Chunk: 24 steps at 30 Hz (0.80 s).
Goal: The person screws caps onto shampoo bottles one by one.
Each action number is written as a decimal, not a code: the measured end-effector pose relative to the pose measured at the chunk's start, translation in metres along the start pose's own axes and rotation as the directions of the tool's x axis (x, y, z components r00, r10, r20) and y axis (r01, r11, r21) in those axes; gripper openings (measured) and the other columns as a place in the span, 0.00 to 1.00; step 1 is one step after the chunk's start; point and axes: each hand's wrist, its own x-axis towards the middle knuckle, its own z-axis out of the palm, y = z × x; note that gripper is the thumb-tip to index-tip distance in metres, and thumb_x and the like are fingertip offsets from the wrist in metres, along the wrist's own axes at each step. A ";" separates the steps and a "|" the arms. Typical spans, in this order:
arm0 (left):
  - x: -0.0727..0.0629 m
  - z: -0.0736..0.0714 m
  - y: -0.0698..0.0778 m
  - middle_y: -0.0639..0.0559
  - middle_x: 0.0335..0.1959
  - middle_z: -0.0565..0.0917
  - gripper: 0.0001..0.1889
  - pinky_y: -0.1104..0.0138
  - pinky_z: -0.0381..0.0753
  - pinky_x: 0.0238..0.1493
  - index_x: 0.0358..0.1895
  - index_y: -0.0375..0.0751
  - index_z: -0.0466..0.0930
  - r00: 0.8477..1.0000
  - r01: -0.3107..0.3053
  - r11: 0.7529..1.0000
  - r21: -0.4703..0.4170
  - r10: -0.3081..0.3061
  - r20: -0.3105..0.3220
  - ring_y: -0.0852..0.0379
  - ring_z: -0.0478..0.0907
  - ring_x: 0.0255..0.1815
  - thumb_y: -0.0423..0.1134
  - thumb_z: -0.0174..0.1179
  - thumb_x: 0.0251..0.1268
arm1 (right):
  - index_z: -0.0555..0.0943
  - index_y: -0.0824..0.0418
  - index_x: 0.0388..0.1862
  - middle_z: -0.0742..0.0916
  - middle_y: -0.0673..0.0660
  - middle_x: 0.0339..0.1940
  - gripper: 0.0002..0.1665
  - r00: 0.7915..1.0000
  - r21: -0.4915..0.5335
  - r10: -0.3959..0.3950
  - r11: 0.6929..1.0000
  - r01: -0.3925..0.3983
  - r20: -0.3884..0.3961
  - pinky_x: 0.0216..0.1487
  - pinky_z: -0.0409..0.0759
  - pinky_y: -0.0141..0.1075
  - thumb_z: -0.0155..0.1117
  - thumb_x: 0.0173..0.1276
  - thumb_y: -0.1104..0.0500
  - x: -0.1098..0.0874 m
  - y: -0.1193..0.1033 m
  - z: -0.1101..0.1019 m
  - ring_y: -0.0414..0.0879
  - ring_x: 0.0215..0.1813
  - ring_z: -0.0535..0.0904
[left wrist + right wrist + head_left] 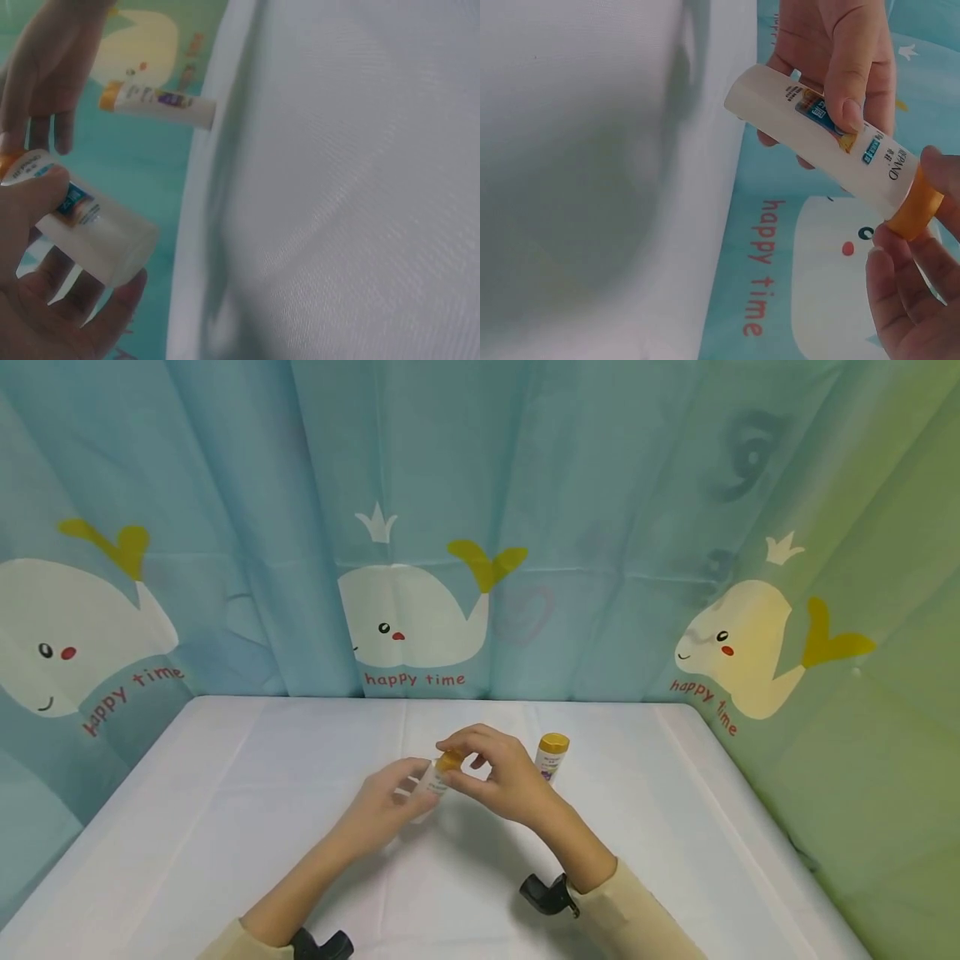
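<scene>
A white plastic bottle (431, 783) with a blue label (821, 112) and an orange-yellow screw cap (916, 204) is held tilted above the table. My left hand (378, 803) grips its body, thumb across the label in both wrist views and fingers around the far side. At the cap end, my right hand (506, 772) pinches the cap between thumb and fingers. The cap sits on the bottle's neck. Just behind the right hand, a second white bottle (550, 760) with a gold cap and a purple-marked label stands upright, its base partly hidden by that hand.
A white cloth covers the table (285, 810), whose far edge meets a blue-green curtain (600, 610) printed with whales. Black wrist mounts (547, 893) stick out beside both sleeves, low over the near part of the table.
</scene>
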 end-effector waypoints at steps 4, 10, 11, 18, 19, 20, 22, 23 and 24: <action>-0.002 -0.002 0.002 0.50 0.51 0.83 0.20 0.60 0.83 0.49 0.59 0.47 0.78 0.999 0.042 0.999 0.005 -0.042 -0.010 0.52 0.79 0.51 0.48 0.64 0.68 | 0.83 0.55 0.55 0.85 0.46 0.52 0.20 1.000 0.006 0.024 1.000 -0.025 0.009 0.41 0.83 0.33 0.73 0.63 0.60 0.000 -0.002 0.000 0.39 0.46 0.81; -0.002 -0.006 0.001 0.50 0.52 0.83 0.20 0.61 0.82 0.48 0.59 0.47 0.78 0.999 0.033 0.999 0.022 -0.033 -0.003 0.53 0.79 0.50 0.49 0.63 0.69 | 0.83 0.56 0.55 0.83 0.48 0.52 0.21 1.000 0.040 -0.018 0.999 0.018 0.006 0.42 0.84 0.30 0.71 0.63 0.67 0.000 -0.002 -0.001 0.39 0.44 0.83; -0.001 -0.007 0.000 0.49 0.51 0.83 0.20 0.61 0.82 0.48 0.60 0.48 0.77 0.999 0.032 0.999 0.017 -0.032 0.015 0.53 0.79 0.50 0.49 0.62 0.70 | 0.83 0.57 0.55 0.84 0.49 0.52 0.21 0.999 0.054 -0.043 0.998 0.042 0.005 0.43 0.84 0.30 0.71 0.63 0.68 0.000 -0.002 -0.002 0.39 0.43 0.84; -0.001 -0.020 -0.010 0.43 0.53 0.84 0.23 0.57 0.79 0.49 0.67 0.40 0.73 0.947 0.028 0.982 -0.185 0.033 0.320 0.49 0.80 0.50 0.43 0.56 0.74 | 0.84 0.60 0.54 0.84 0.56 0.58 0.20 0.981 0.171 -0.142 0.978 0.119 0.131 0.51 0.83 0.36 0.73 0.63 0.61 0.000 0.005 -0.009 0.46 0.54 0.83; -0.001 -0.021 -0.012 0.42 0.53 0.84 0.23 0.58 0.79 0.49 0.68 0.39 0.72 0.931 0.039 0.973 -0.225 0.046 0.361 0.49 0.80 0.50 0.42 0.56 0.74 | 0.84 0.60 0.55 0.85 0.56 0.59 0.20 0.976 0.190 -0.146 0.975 0.115 0.160 0.53 0.83 0.37 0.72 0.63 0.60 0.000 0.005 -0.010 0.46 0.57 0.82; 0.000 -0.021 -0.014 0.40 0.54 0.83 0.23 0.58 0.79 0.51 0.68 0.38 0.72 0.916 0.046 0.963 -0.267 0.066 0.396 0.49 0.80 0.50 0.41 0.55 0.74 | 0.85 0.59 0.55 0.85 0.55 0.59 0.20 0.972 0.213 -0.145 0.971 0.105 0.185 0.55 0.82 0.38 0.73 0.63 0.60 0.000 0.005 -0.010 0.46 0.60 0.81; 0.000 -0.021 -0.018 0.37 0.56 0.82 0.23 0.59 0.79 0.53 0.69 0.39 0.71 0.891 0.063 0.944 -0.324 0.094 0.445 0.50 0.81 0.51 0.40 0.55 0.75 | 0.85 0.60 0.54 0.86 0.54 0.58 0.19 0.965 0.249 -0.160 0.963 0.105 0.210 0.56 0.82 0.38 0.73 0.63 0.60 0.001 0.005 -0.010 0.45 0.62 0.80; 0.000 -0.021 -0.019 0.36 0.57 0.81 0.23 0.60 0.79 0.53 0.69 0.39 0.71 0.882 0.064 0.936 -0.345 0.109 0.458 0.50 0.81 0.53 0.40 0.54 0.75 | 0.85 0.59 0.53 0.86 0.54 0.57 0.19 0.962 0.264 -0.171 0.958 0.112 0.211 0.55 0.82 0.37 0.73 0.62 0.61 0.001 0.005 -0.010 0.44 0.61 0.81; 0.001 -0.021 -0.020 0.35 0.58 0.80 0.23 0.60 0.79 0.54 0.69 0.39 0.71 0.878 0.061 0.933 -0.355 0.119 0.463 0.51 0.81 0.54 0.39 0.54 0.75 | 0.85 0.60 0.52 0.87 0.53 0.54 0.18 0.961 0.270 -0.184 0.955 0.125 0.206 0.52 0.83 0.37 0.73 0.62 0.61 0.001 0.005 -0.009 0.44 0.59 0.82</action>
